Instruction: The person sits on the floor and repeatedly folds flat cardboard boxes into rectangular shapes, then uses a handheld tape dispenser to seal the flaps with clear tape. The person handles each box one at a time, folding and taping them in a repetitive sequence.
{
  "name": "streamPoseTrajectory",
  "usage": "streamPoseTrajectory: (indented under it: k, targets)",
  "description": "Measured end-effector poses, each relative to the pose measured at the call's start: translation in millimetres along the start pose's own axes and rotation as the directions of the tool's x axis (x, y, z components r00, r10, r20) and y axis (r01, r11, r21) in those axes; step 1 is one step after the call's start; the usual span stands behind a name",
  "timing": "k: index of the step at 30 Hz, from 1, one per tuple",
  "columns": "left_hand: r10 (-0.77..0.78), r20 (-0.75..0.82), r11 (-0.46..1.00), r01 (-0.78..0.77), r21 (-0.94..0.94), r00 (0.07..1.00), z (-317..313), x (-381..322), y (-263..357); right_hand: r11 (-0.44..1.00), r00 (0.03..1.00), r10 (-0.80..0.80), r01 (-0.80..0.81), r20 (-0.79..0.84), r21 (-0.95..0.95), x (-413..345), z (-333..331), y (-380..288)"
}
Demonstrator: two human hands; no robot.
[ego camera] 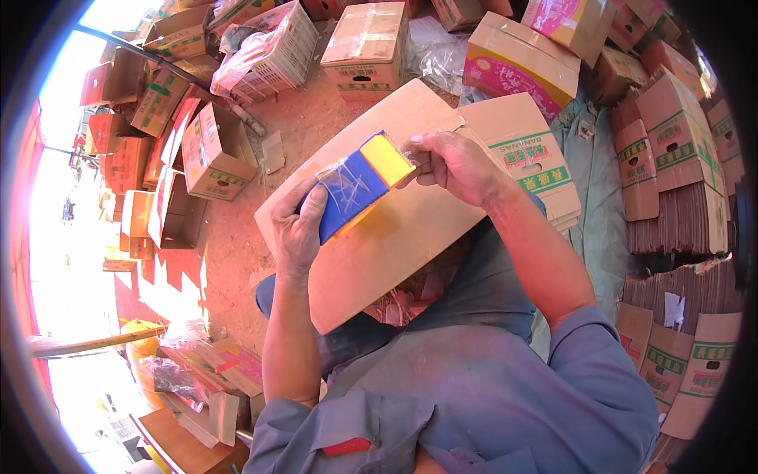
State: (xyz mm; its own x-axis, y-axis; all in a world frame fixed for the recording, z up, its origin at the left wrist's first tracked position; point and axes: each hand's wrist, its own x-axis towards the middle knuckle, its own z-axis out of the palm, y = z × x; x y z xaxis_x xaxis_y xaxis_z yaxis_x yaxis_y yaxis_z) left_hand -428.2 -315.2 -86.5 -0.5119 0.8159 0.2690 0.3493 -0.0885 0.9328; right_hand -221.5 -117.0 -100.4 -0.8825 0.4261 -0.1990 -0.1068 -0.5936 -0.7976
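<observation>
My left hand [298,228] is closed around the blue body of a blue-and-yellow packing tape dispenser [355,181], its thumb on the near side. Crumpled clear tape clings across the blue face. Close to the dispenser's serrated yellow end, my right hand [455,165] has its fingers curled; whether they pinch a tape end cannot be told. Beneath both hands, a plain flat cardboard panel [373,269] lies tilted across my lap. A flattened printed banana carton [527,157] rests under my right forearm, beyond the panel's right edge.
Ahead stand a taped carton [362,44], a pink-and-yellow box [518,65] and a white plastic crate [275,56]. Open cartons [216,151] crowd the left. Stacks of flattened cartons [681,213] rise at the right. A wooden pole [98,342] juts in at lower left.
</observation>
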Motion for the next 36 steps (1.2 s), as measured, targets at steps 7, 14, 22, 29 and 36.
streamPoseTrajectory:
  k: [7,14,22,29,36]
  targets:
    - [-0.049,0.050,0.995,0.044,0.090,0.998,0.8,-4.7,23.0,0.750,0.968,-0.249,0.177,-0.024,-0.637,-4.9,1.6,-40.8]
    - [-0.159,0.004,0.978,0.157,0.135,0.987,-11.6,2.9,32.4,0.583,0.824,-0.392,-0.122,-0.409,-0.803,15.9,-142.3,-96.6]
    - [-0.167,-0.001,0.971,0.165,0.172,0.986,4.0,18.3,20.1,0.523,0.901,-0.164,-0.266,-0.402,-0.810,80.7,-172.1,7.6]
    - [-0.176,-0.001,0.964,0.173,0.200,0.984,1.6,16.0,20.5,0.591,0.857,-0.343,-0.121,-0.384,-0.797,81.3,-161.2,-6.9]
    - [-0.210,0.008,0.950,0.202,0.237,0.978,13.0,8.4,45.2,-0.111,0.932,-0.338,0.100,0.132,-0.989,135.3,-65.6,-23.2]
